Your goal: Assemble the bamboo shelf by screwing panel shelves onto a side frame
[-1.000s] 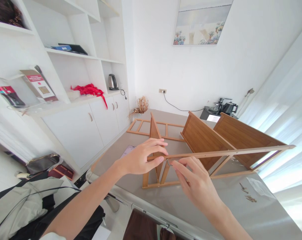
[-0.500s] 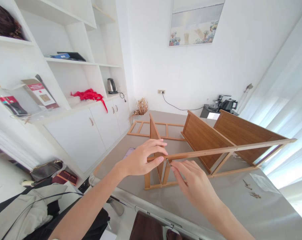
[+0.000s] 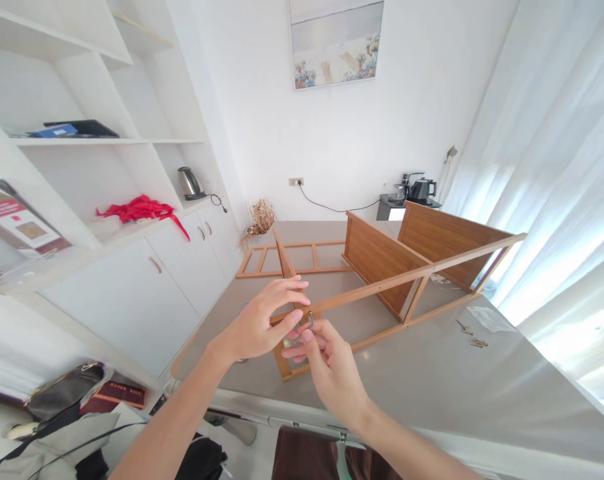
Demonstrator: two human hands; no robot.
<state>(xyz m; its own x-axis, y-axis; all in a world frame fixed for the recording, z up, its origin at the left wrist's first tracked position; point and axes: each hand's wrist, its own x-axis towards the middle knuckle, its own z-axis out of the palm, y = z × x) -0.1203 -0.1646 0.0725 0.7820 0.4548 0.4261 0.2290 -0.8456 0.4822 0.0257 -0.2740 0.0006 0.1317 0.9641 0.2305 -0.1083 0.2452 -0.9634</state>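
Observation:
A wooden shelf frame (image 3: 372,288) lies on its side on the grey table, with upright boards (image 3: 379,263) joined to its long rail. My left hand (image 3: 262,319) grips the rail's near left end, fingers over the top and thumb in front, beside a narrow board (image 3: 284,257). Just below that corner, my right hand (image 3: 332,363) pinches a small bent metal hex key (image 3: 311,320). The key's upper end meets the rail near a bolt hole; my fingers cover part of it.
Loose screws (image 3: 478,343) and a clear plastic bag (image 3: 489,319) lie to the right on the table (image 3: 422,393). A ladder-like wooden frame (image 3: 315,260) extends behind the boards. Dried plants (image 3: 262,217) stand at the far left corner, an electric kettle (image 3: 423,190) at the back.
My view has shifted to the right. My right hand has turned and come in closer under the corner, its fingers now reaching left beneath my left thumb. My left hand keeps its hold.

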